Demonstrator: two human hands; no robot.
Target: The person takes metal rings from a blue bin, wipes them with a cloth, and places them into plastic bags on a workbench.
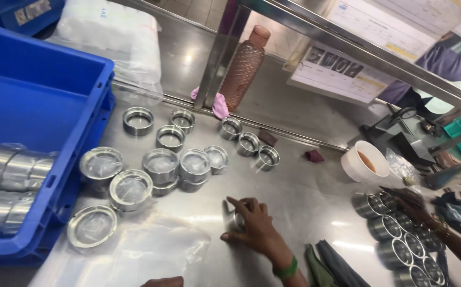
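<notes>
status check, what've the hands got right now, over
Right hand cupped over a small metal ring on the steel table. Left hand barely in view at bottom edge, grip unclear. Wrapped rings lie close by.

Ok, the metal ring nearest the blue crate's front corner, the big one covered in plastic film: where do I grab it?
Take the metal ring by its outer wall, fingers on opposite sides, coming from above. It lies flat on the steel table, apart from its neighbours, and film covers its open top, so the rim offers little purchase.
</notes>
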